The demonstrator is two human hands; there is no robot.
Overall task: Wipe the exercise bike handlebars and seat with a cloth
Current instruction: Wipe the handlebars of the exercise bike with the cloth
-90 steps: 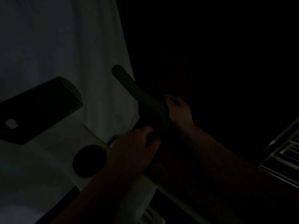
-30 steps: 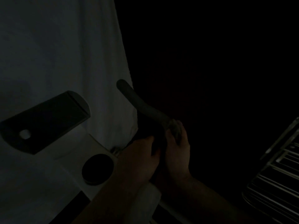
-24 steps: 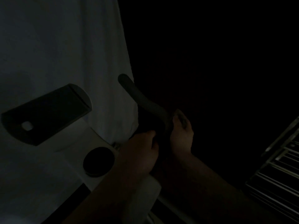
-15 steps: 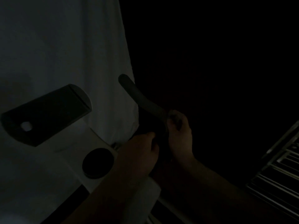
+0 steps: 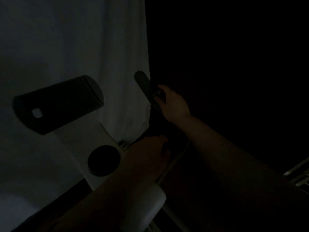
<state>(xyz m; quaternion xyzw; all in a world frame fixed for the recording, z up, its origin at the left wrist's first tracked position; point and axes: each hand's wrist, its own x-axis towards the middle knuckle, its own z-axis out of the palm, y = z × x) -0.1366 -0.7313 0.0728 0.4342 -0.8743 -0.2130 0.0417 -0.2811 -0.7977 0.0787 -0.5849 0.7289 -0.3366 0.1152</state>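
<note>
The scene is very dark. A dark handlebar of the exercise bike slants up to the left in the middle of the view. My right hand grips it partway up, with a small bunched cloth between fingers and bar. My left hand sits lower, at the base of the bar, fingers curled; what it holds is too dark to tell. The seat is out of view.
The bike's dark console juts out at left above a round black knob on the white frame. A white curtain hangs behind. A metal rack shows at the right edge.
My right hand has slid up the handlebar from its bend toward the tip, taking the cloth along. My left hand has stayed low at the bar's base.
</note>
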